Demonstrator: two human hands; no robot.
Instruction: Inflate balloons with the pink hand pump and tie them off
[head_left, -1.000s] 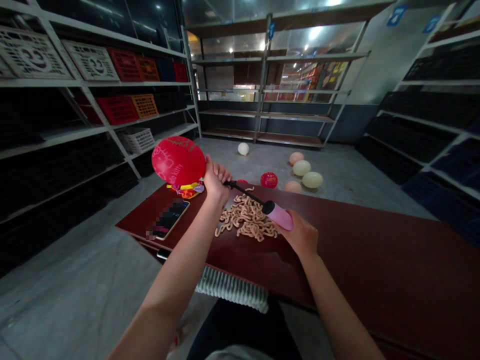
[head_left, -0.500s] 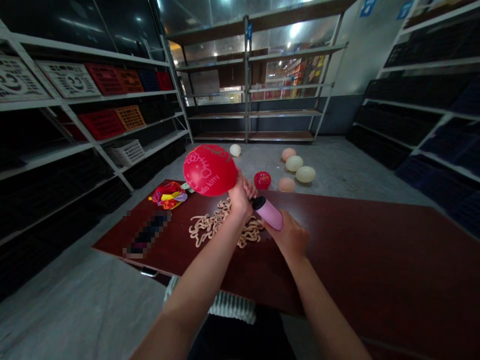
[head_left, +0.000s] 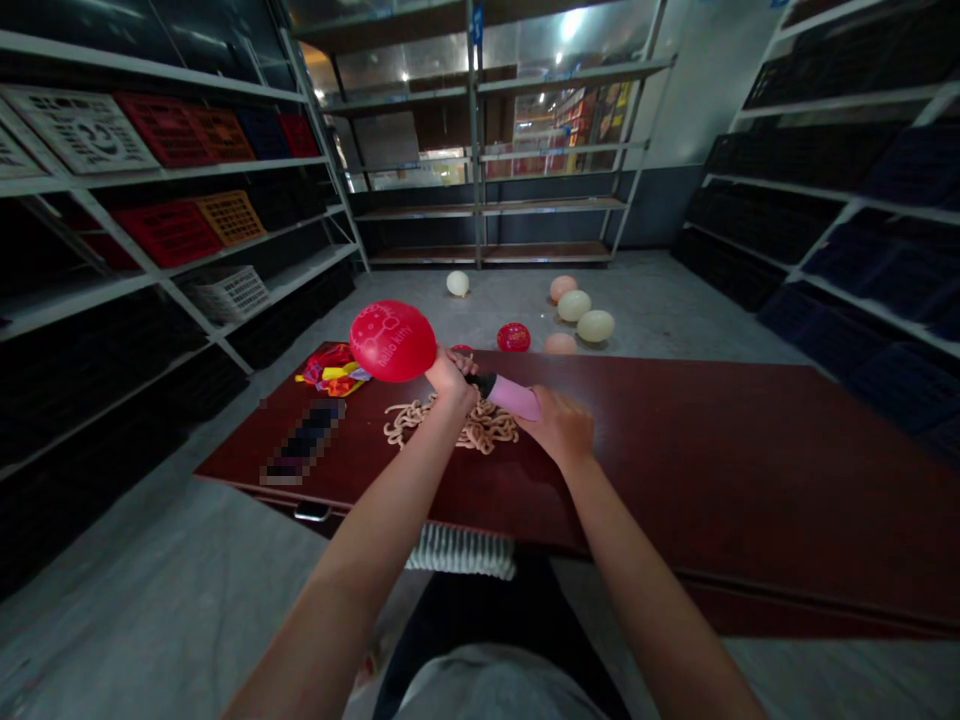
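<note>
At a dark-red desk (head_left: 712,450) amid shelves (head_left: 551,207), the left hand (head_left: 450,378) closes around the neck of a red balloon (head_left: 392,340), bulging leftward near the far edge; the right hand (head_left: 564,428) grips a pink pump (head_left: 514,397).

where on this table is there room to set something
The widest bare stretch of table runs from the right hand to the right end. A smaller gap lies between the phone-like slab and the tan curly strands. It's crowded at the back left, with limp balloons, and beneath the left hand, among the strands.
</note>
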